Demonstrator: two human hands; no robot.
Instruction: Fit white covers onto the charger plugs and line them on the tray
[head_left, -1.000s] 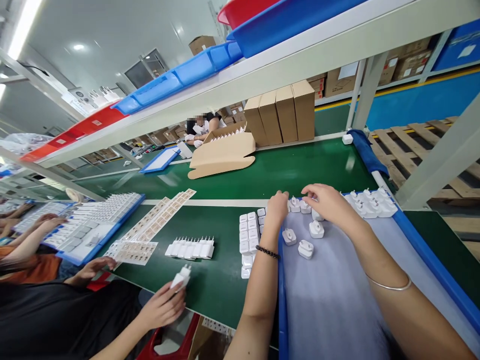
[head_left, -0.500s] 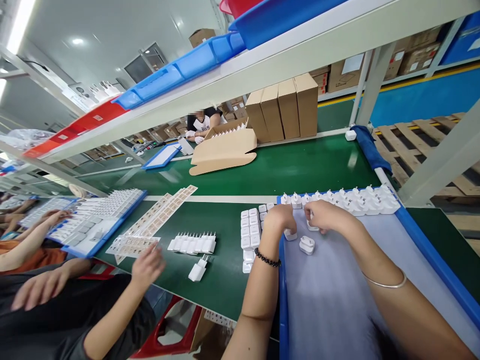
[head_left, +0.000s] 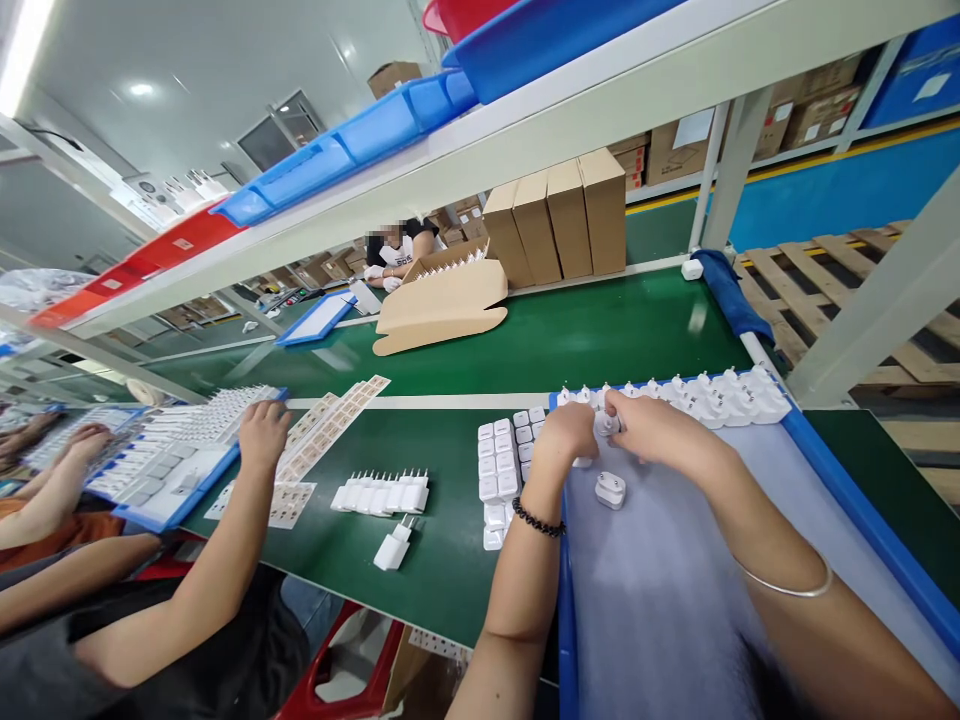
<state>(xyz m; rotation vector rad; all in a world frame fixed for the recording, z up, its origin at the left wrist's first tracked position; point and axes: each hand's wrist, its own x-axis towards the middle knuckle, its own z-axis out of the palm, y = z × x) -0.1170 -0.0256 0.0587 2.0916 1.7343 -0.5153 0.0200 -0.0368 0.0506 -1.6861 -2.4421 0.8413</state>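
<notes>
My left hand and my right hand meet over the far left part of a blue tray lined with grey foam. Both are curled round small white plug adapters, one showing between them. A single loose adapter lies on the foam just below my hands. A row of more white adapters runs along the tray's far edge. Left of the tray, white adapters stand in a block on the green belt.
A co-worker's hand at left reaches to a blue tray of white parts. Sticker sheets, a row of pronged chargers and one loose charger lie on the belt. Cardboard boxes stand behind. A shelf of bins hangs overhead.
My hands drew together from the tray's far edge and gathered two of the loose adapters, leaving one. The co-worker set a charger on the belt and reached to the left tray.
</notes>
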